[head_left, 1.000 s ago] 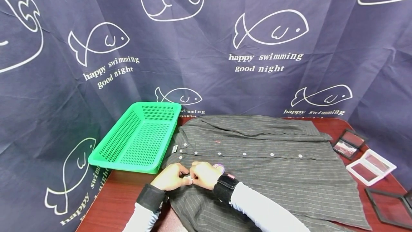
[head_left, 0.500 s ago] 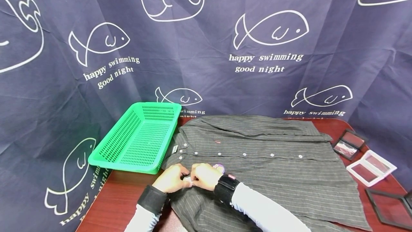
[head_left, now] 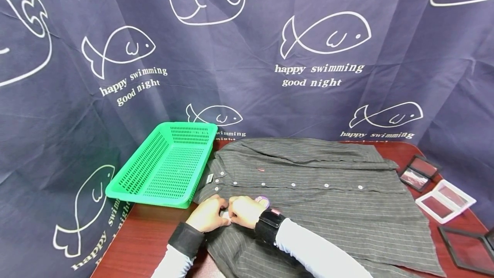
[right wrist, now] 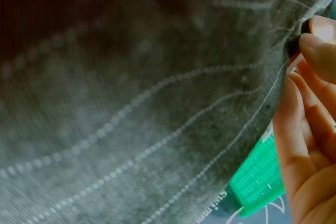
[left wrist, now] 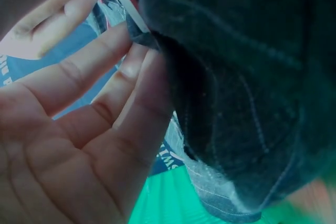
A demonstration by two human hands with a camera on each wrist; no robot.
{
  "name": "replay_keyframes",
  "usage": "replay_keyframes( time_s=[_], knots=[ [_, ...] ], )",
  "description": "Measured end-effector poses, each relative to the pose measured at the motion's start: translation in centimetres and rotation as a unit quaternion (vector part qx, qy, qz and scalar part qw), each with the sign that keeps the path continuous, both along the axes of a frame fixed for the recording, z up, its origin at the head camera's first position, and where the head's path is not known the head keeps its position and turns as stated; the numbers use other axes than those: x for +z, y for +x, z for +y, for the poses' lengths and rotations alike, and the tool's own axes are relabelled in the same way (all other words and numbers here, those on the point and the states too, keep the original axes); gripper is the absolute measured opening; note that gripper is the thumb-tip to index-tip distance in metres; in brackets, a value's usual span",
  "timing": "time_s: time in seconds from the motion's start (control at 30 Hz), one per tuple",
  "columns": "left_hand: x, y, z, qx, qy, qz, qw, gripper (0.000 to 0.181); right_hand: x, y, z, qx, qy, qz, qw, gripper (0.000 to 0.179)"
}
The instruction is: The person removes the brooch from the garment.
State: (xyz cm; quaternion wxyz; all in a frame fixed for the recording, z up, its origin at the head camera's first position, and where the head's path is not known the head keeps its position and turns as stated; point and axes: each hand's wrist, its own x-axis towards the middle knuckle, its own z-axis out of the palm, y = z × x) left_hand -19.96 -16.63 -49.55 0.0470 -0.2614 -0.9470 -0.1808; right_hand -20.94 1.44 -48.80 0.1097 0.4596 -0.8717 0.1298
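Note:
A dark grey pinstriped shirt (head_left: 324, 213) lies spread on the table, its collar toward the basket. Over its near collar side, both hands meet at a small flat white piece (head_left: 226, 215). My left hand (head_left: 209, 213) pinches that piece together with a raised fold of cloth. My right hand (head_left: 245, 213) has bent fingers on the piece's other end. In the left wrist view, the white piece (left wrist: 128, 6) shows a red edge along the cloth; its kind cannot be told. A round purple badge (head_left: 262, 202) lies on the shirt just beyond the right hand.
A green plastic basket (head_left: 162, 166) stands at the table's left. On the right lie a black-framed case (head_left: 418, 171), a white-framed case (head_left: 445, 199) and a larger dark frame (head_left: 468, 248). A blue fish-print curtain (head_left: 254, 80) hangs behind the red-brown table (head_left: 135, 235).
Both hands stay at the same spot on the shirt. The left hand and wrist have shifted slightly to the right; the right hand has only made small finger movements.

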Motion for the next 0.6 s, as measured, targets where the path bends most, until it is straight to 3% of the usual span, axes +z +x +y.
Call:
replay_keyframes(
  time_s=[0.2,0.47,0.6],
  knots=[
    [-0.31,-0.07,0.21,0.004,-0.003,0.018,0.9998,0.036,-0.49,-0.23,-0.12,0.006,-0.001,0.014,0.9999,0.009],
    [-0.16,0.03,0.34,0.001,-0.001,0.018,0.9998,0.037,-0.41,-0.27,0.05,0.024,-0.003,0.01,0.9996,0.011],
    [0.0,0.08,0.29,0.0,0.002,0.012,0.9999,0.036,0.07,-0.1,0.35,0.05,-0.013,0.04,0.9979,0.013]
  ],
)
